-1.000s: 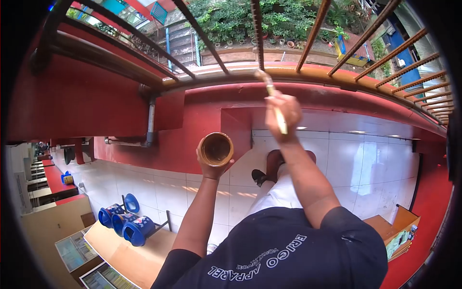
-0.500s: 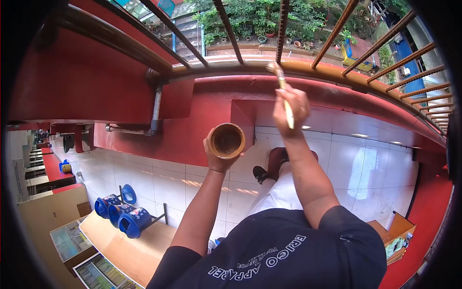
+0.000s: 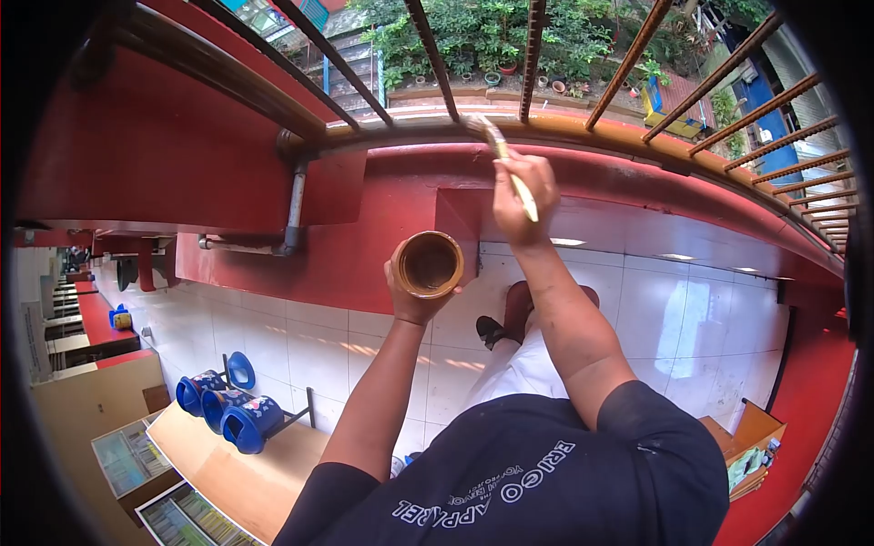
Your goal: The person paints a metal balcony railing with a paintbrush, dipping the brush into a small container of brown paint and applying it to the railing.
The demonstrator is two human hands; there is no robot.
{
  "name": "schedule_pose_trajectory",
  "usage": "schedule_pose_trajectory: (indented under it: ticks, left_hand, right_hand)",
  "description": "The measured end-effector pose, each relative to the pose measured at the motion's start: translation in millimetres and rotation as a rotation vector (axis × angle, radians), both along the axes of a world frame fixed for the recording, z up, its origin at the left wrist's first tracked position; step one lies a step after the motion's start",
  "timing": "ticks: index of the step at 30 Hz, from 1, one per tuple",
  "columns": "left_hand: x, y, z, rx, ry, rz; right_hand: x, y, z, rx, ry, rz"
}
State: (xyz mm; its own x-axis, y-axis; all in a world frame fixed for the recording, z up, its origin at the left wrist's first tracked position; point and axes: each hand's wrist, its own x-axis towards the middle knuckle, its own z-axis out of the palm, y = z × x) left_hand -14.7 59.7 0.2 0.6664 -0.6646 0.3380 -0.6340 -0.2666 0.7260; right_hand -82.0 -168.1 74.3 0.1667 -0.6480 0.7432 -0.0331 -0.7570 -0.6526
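My left hand [image 3: 407, 300] is wrapped round a round, open-topped container [image 3: 431, 265] with brown paint inside and smeared along its rim. It is held over the red ledge, below the railing. In my right hand [image 3: 528, 196] is a paintbrush [image 3: 513, 171] with a pale handle, gripped by the fingers. Its bristles touch the brown horizontal rail [image 3: 583, 133] near the foot of the upright bars. The rail looks glossy brown to the right of the brush and duller to its left.
Rusty ribbed bars [image 3: 533, 59] rise from the rail, with plants [image 3: 482, 36] beyond. A red wall [image 3: 173, 155] with a pipe [image 3: 297, 209] stands at left. Blue bins [image 3: 250, 425] hang by a wooden surface [image 3: 241, 469]. White tiles [image 3: 674, 318] cover the floor.
My right hand and the paintbrush have moved left along the rail. My left hand holds the container in nearly the same place.
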Motion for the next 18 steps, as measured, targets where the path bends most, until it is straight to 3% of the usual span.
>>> schedule_pose_trajectory:
  ticks: [2, 9, 12, 14, 18]
  left_hand:
    - [0.7, -2.0, -0.4, -0.02, -0.019, 0.011]
    - [5.1, 0.3, 3.5, 0.036, -0.153, -0.005]
    - [1.8, 0.6, 5.0, 0.066, -0.187, 0.012]
    - [3.5, 0.1, 6.1, 0.145, -0.313, 0.034]
    - [-0.2, 0.2, 5.3, 0.095, -0.208, 0.012]
  right_hand:
    - [-18.7, -0.3, 8.9, -0.064, 0.021, -0.121]
    - [4.0, -2.7, 49.3, 0.023, -0.091, -0.032]
    - [11.6, -16.2, 62.5, 0.024, 0.169, -0.146]
    - [2.2, -20.2, 72.7, 0.003, 0.151, -0.227]
    - [25.4, -14.9, 68.2, 0.141, 0.075, -0.067]
